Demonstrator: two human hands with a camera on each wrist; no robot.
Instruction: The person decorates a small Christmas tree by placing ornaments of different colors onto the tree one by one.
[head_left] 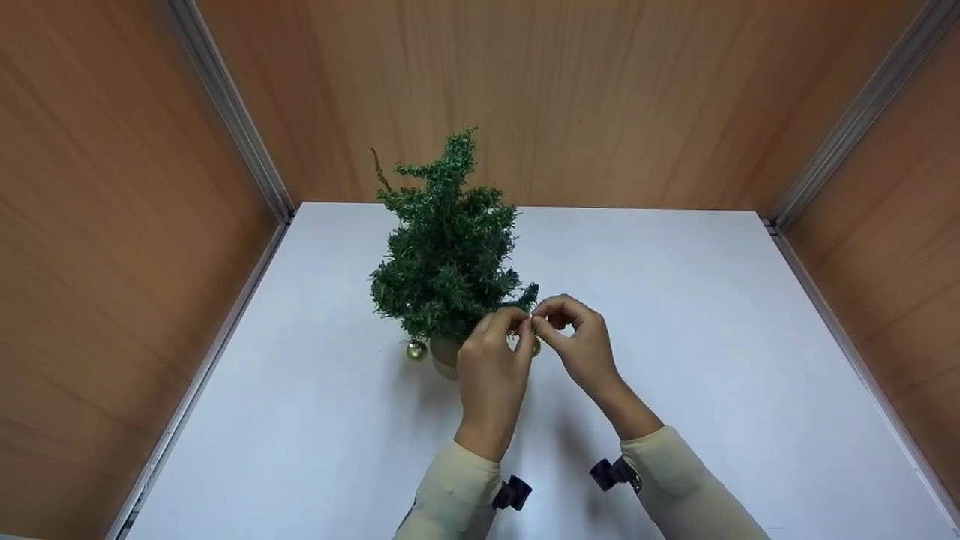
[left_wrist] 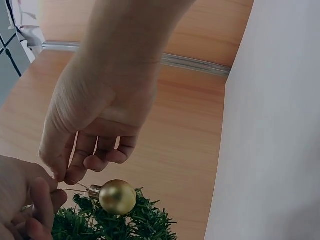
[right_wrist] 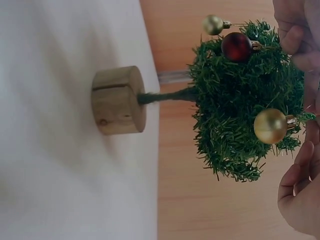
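A small green artificial Christmas tree (head_left: 446,262) stands upright on a round wooden base (right_wrist: 117,100). Low on its right side, my left hand (head_left: 491,367) and right hand (head_left: 581,341) meet fingertip to fingertip. Between them they pinch the thin string loop of a shiny gold ball ornament (left_wrist: 117,197). That ball dangles just below the fingers, beside a branch tip (right_wrist: 306,117). In the left wrist view, the right hand (left_wrist: 100,105) reaches in from the top and the left hand (left_wrist: 25,197) shows at lower left.
A dark red ball (right_wrist: 236,47) and another gold ball (right_wrist: 213,24) hang on the tree. The white table (head_left: 712,337) has wooden panels (head_left: 585,97) at the back and both sides, joined by metal rails (head_left: 232,105).
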